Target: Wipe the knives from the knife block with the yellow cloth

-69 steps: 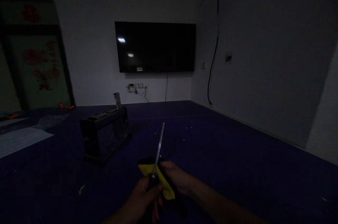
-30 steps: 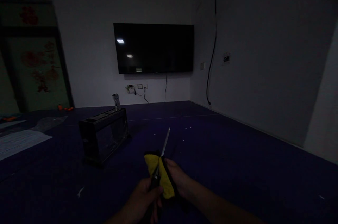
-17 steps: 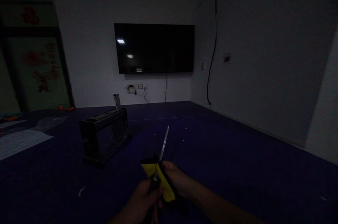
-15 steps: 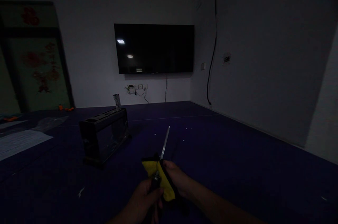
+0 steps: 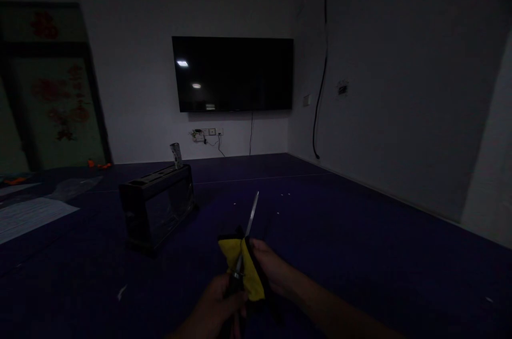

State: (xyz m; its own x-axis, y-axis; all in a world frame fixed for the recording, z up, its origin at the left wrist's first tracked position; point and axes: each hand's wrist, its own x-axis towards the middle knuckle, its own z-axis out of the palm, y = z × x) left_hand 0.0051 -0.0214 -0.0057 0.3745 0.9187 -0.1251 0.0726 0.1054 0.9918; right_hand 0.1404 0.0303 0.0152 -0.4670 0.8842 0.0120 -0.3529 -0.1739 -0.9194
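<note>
My left hand (image 5: 216, 301) is closed round the dark handle of a sharpening steel (image 5: 252, 215), a long thin metal rod that points up and away from me. A yellow cloth (image 5: 252, 277) with a dark border is folded about the rod's lower middle. My right hand (image 5: 272, 267) pinches this cloth against the rod from the right; some of its fingers are hidden behind the cloth. Bare metal shows above the cloth and just over the handle. To the left stands a black knife block (image 5: 158, 180) with clear sides, and one patterned handle (image 5: 176, 155) sticks up from its far end.
A dark blue surface (image 5: 340, 253) spreads around my hands, with small white scraps on it. White paper (image 5: 36, 216) and clear plastic (image 5: 76, 186) lie at the left. A television (image 5: 236, 75) hangs on the far wall; a black cable (image 5: 320, 99) runs down the right wall.
The cloth in my right hand has shifted back and forth a little along the rod, now slightly farther up. The rod's tip has swung to the right. Both grips stay the same.
</note>
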